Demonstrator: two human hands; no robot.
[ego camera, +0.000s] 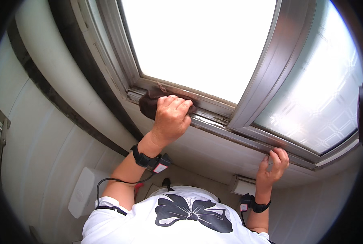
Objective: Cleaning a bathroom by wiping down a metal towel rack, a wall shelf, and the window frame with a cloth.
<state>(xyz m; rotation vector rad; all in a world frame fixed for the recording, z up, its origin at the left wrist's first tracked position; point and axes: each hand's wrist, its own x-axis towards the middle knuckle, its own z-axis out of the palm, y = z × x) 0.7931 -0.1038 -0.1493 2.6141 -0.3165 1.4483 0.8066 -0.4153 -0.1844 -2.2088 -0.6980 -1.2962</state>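
A dark brown cloth (148, 105) is bunched under my left hand (173, 117), whose fingers are closed over it. The cloth lies against the lower track (210, 117) of an aluminium sliding window, near the left end. A thin loop sticks up from its top. To the right, my right hand (274, 164) holds nothing; its fingers are loosely bent with the thumb apart. Its fingertips are at the lower edge of the window frame (286, 146), below a patterned frosted glass pane (309, 106). Whether they press on the frame is hard to see.
A thick pale vertical pipe (62, 70) runs beside the window on the left. White plastic boxes are fixed low on the walls, one at the left (85, 192) and one below the sill (244, 186). A metal bracket (3, 134) sits at far left. Cabled straps circle both wrists.
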